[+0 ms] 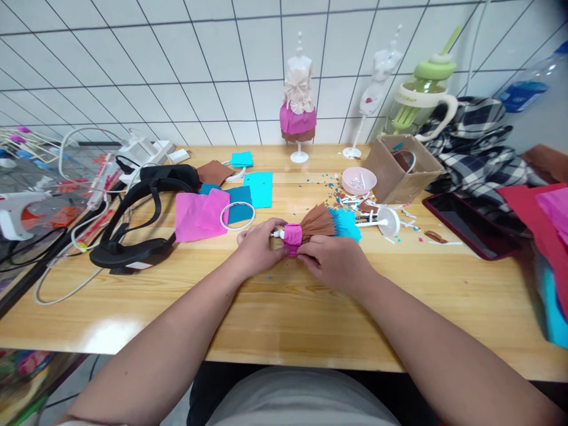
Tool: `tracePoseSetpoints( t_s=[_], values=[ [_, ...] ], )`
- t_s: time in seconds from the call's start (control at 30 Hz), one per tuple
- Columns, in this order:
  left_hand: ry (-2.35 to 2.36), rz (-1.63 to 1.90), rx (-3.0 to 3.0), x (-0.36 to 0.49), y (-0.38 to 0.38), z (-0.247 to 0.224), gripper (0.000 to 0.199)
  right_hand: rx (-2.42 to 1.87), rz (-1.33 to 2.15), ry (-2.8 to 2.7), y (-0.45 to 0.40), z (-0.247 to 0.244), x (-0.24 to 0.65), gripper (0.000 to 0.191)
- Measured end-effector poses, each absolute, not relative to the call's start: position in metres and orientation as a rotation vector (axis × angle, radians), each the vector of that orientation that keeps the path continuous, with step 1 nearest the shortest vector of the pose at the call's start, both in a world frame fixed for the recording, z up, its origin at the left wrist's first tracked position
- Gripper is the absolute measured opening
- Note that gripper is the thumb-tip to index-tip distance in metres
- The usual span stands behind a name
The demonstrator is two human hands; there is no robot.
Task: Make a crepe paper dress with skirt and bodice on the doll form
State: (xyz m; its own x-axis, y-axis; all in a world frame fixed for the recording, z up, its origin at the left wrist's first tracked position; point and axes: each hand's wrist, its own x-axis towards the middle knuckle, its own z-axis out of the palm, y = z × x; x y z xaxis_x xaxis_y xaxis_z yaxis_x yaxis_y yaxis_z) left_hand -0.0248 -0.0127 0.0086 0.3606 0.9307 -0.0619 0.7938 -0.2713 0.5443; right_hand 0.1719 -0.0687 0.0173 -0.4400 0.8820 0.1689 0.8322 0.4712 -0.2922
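A small white dress form lies on its side, dressed in a magenta paper bodice [292, 234] and a pleated brown paper skirt [318, 222] with a turquoise paper layer [346, 225] at its hem. The form's white stand base [389, 222] points right. My left hand [265, 245] is closed around the form's neck end, thumb at the bodice's lower edge. With its fingers together, my right hand [335, 260] pinches the magenta paper at the bodice's near side. Whatever lies under my fingertips is hidden.
Pink paper sheets [202, 216], blue sheets and a white ring [238, 216] lie to the left, beside a black headset strap [133, 225]. Behind stand a dressed form [298, 100], a bare form [373, 89], a pink dish [358, 180] and a cardboard box [402, 168]. Paper scraps surround the dish.
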Motion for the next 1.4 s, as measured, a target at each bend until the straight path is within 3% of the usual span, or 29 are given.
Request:
tracePoseSetpoints(
  t_s=[0.23,0.4,0.53,0.67,0.87,0.97,1.1,1.23,1.4],
  values=[
    [1.327,0.450,2.047,-0.034,-0.008,0.010,0.062,-1.292,-0.122,-2.166,-0.077,0.033,0.175,0.025],
    [1.393,0.430,2.018,-0.041,-0.004,0.015,0.070,-1.586,-0.202,-1.835,-0.063,0.051,0.220,0.031],
    [1.468,0.441,2.065,-0.047,0.000,0.018,0.050,-1.918,0.008,-2.099,-0.048,0.048,0.255,0.035],
    [1.454,0.453,2.084,-0.050,0.003,0.016,0.033,-1.920,0.070,-2.367,-0.045,0.037,0.256,0.029],
    [1.442,0.600,2.008,-0.050,0.007,0.019,0.030,-1.898,-0.025,-2.426,-0.039,0.031,0.249,0.020],
    [1.335,0.884,1.708,-0.054,0.010,0.028,0.036,-1.807,-0.027,-2.341,-0.036,0.034,0.254,0.020],
    [0.969,1.214,1.134,-0.058,0.008,0.039,0.046,-1.584,0.284,-2.102,-0.038,0.036,0.250,0.023],
    [0.892,1.188,1.081,-0.053,0.003,0.040,0.040,-1.374,0.836,-1.973,-0.044,0.030,0.227,0.025],
    [0.973,1.279,0.922,-0.053,0.008,0.035,0.026,-1.148,1.252,-1.806,-0.047,0.020,0.208,0.020]
  ],
)
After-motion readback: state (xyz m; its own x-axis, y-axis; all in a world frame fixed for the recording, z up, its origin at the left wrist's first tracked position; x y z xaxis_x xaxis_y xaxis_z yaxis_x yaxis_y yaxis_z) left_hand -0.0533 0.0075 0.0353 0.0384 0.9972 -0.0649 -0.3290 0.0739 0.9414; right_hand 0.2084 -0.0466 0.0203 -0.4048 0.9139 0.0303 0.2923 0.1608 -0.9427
